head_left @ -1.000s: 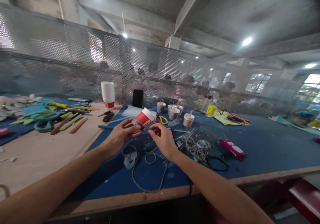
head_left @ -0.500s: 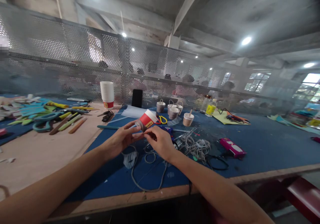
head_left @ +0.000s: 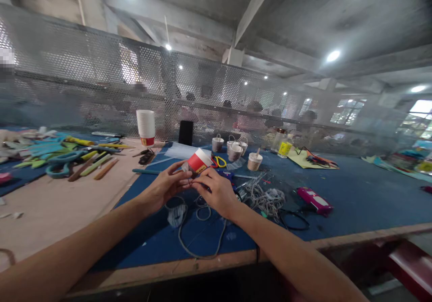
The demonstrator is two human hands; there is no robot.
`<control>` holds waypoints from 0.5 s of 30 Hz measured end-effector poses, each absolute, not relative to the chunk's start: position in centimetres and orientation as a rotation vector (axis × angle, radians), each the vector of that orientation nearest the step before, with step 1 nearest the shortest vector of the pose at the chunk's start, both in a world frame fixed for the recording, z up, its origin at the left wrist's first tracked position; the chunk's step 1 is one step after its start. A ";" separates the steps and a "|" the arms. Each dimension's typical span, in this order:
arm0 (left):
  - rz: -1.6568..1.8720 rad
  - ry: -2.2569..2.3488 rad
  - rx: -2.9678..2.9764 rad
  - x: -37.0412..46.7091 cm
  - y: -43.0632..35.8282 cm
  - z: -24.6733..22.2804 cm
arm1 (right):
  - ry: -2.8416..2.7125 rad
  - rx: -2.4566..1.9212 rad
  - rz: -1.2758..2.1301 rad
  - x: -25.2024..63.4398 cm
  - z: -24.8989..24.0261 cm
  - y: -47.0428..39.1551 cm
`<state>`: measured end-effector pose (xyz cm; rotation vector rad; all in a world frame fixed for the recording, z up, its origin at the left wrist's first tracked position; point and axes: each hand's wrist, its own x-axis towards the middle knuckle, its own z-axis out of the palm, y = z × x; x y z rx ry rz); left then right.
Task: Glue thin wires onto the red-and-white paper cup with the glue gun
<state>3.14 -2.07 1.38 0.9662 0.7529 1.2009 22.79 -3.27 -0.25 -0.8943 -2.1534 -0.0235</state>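
My left hand [head_left: 168, 184] holds a red and white paper cup [head_left: 199, 160] on its side, rim tilted up to the right. Grey material shows around the cup's lower end, partly covered by my fingers. Close against the cup's underside, my right hand [head_left: 218, 193] pinches with thumb and forefinger at what looks like a thin grey cord [head_left: 201, 256]. Its long loop lies on the blue mat below. The pinch point itself is small and partly hidden. Just behind my right hand are yellow-handled scissors [head_left: 221, 161] and a blue tool [head_left: 227, 175], partly covered.
Several cord-wrapped cups [head_left: 235, 151] and a tan cup [head_left: 254, 161] stand behind. A cup stack [head_left: 146, 126] and a phone [head_left: 186, 133] are near the mesh partition. Tangled cord [head_left: 266, 198] and a magenta device [head_left: 314, 200] lie right; tools [head_left: 97, 163] lie left.
My right fingertips have shifted slightly left along the cup's underside, towards my left fingers. The cup stays in my left hand, almost unmoved.
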 end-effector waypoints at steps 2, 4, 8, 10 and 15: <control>1.199 0.728 0.986 2.8 -1.8 1.3 | -2.061 -1.074 -0.124 23.4 0.4 -3.0; 1.201 0.723 1.010 2.5 -1.5 1.1 | -1.962 -1.315 -0.185 24.6 1.2 -2.5; 1.226 0.704 1.026 1.8 -0.7 0.8 | -1.937 -1.801 -0.176 27.4 2.4 -1.0; 1.232 0.690 1.019 1.6 -0.4 0.8 | -1.991 -1.983 -0.108 28.6 2.5 -0.3; 1.272 0.688 1.012 1.5 -0.3 1.0 | -2.092 -2.123 -0.001 29.9 2.2 0.7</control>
